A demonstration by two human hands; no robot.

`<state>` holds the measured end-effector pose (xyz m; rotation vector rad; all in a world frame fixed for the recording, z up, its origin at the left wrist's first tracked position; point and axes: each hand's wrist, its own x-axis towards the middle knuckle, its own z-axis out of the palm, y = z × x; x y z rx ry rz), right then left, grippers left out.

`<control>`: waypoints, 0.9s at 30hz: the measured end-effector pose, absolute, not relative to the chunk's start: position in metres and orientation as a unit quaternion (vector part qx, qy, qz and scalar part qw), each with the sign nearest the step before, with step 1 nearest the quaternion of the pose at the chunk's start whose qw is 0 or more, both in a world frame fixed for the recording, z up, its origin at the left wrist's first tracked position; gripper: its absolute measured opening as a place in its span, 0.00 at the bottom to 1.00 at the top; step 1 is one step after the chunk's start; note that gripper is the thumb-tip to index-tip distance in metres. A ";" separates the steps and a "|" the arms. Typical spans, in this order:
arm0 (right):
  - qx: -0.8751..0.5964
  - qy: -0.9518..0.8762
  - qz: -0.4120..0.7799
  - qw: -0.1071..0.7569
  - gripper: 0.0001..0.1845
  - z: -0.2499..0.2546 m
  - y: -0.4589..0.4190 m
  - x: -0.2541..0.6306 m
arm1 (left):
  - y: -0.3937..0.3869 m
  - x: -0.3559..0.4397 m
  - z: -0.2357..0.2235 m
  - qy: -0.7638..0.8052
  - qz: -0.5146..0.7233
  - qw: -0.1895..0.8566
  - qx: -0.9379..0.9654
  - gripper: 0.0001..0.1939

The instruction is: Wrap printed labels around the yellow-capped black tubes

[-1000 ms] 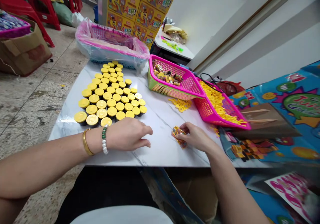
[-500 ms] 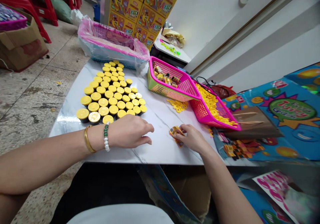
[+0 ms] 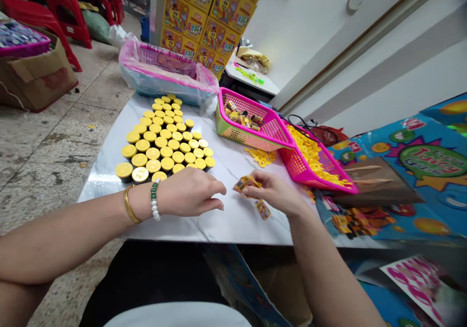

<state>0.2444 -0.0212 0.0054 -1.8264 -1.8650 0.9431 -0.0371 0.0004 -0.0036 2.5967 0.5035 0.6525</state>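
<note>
Inside the right grip (image 3: 273, 190) sits what looks like a printed wrapper (image 3: 242, 184).

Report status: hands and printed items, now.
Right hand pinching printed item. Left hand open, nothing held. Loose printed item close by right hand, on table.

right hand (image 3: 274, 190) pinching printed piece (image 3: 242, 183), yellow-topped containers (image 3: 167, 164)

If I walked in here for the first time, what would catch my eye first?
Probably the crowd of yellow-lidded containers standing close together on the left side of the white table. Next might be the bright pink basket heaped with yellow pieces at the right. Nearer the viewer, the right hand holds a small printed item.
</note>
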 end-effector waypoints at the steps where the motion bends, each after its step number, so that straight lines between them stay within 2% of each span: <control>1: -0.632 -0.680 0.339 0.154 0.13 0.005 -0.016 0.234 | 0.001 -0.037 -0.005 0.180 0.231 0.208 0.933 0.09; 3: -0.634 -0.705 0.295 0.115 0.10 -0.001 -0.006 0.215 | 0.002 -0.037 -0.007 0.179 0.223 0.211 0.935 0.09; 6: -0.663 -0.706 0.211 0.132 0.09 -0.016 0.002 0.204 | 0.003 -0.036 -0.008 0.182 0.213 0.210 0.937 0.08; 9: -0.686 -0.685 0.160 0.186 0.22 -0.030 -0.006 0.217 | 0.002 -0.036 -0.008 0.184 0.203 0.202 0.940 0.09; 11: -0.701 -0.663 0.135 0.226 0.26 -0.039 -0.023 0.236 | 0.002 -0.036 -0.008 0.186 0.195 0.196 0.943 0.10; 13: -0.722 -0.638 0.095 0.251 0.24 -0.048 -0.048 0.258 | 0.003 -0.037 -0.008 0.189 0.197 0.189 0.943 0.10; 16: -0.775 -0.585 0.012 0.237 0.22 -0.064 -0.086 0.284 | 0.006 -0.040 -0.007 0.194 0.219 0.186 0.938 0.12; 20: -0.796 -0.550 0.019 0.250 0.15 -0.074 -0.112 0.293 | 0.004 -0.041 0.004 0.225 0.270 0.200 0.914 0.12; 23: -0.792 -0.550 0.036 0.262 0.11 -0.068 -0.112 0.286 | -0.012 -0.037 0.014 0.268 0.306 0.259 0.876 0.11; 27: -0.741 -0.564 0.114 0.345 0.10 -0.059 -0.114 0.261 | -0.048 -0.029 0.007 0.386 0.323 0.436 0.746 0.16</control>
